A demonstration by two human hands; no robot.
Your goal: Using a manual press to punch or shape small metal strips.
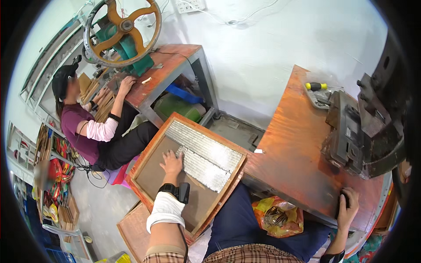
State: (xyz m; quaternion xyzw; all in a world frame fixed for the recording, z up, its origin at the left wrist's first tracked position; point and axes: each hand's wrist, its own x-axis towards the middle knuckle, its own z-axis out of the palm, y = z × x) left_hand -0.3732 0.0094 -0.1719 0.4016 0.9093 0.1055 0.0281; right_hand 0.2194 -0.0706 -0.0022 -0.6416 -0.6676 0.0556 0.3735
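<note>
A shallow wooden tray (188, 231) lies tilted across the left of my lap. Rows of small silvery metal pieces (206, 153) fill its far and right part, and the brown bottom shows bare nearer me. My left hand (172, 163) is inside the tray, fingers spread, its fingertips at the left edge of the rows. My right hand (348, 208) is at the front edge of the reddish workbench (289, 153), its fingers curled around a small black object (343, 202) whose kind I cannot make out.
A dark metal machine (351, 136) stands on the bench at right. Behind it, a plastic tray (316, 98) holds a yellow-black screwdriver (316, 86). A yellow-red bag (277, 215) of metal parts sits by my lap. At left, another person (83, 127) works beside a large handwheel (127, 25).
</note>
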